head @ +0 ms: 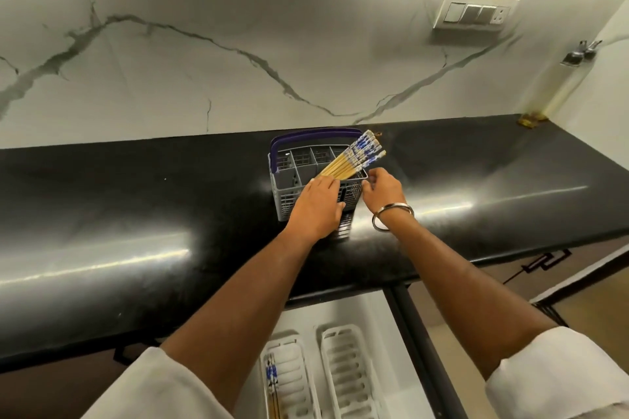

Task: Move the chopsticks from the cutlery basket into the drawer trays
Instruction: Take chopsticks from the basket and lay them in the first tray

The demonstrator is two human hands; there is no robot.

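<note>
Leaning chopsticks (354, 156) in the basket (289, 187), just above both hands (347, 201).

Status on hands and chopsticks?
Both hands at basket: left hand open on its front, right hand at rim. Chopsticks in basket. Nothing blocking.

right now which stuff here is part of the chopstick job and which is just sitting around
Part of the job:
- chopsticks in the cutlery basket
- left tray, some chopsticks already in it
- right tray
- left hand and right hand at the basket

Just there:
- switch panel
- oil bottle
- bracelet
</note>
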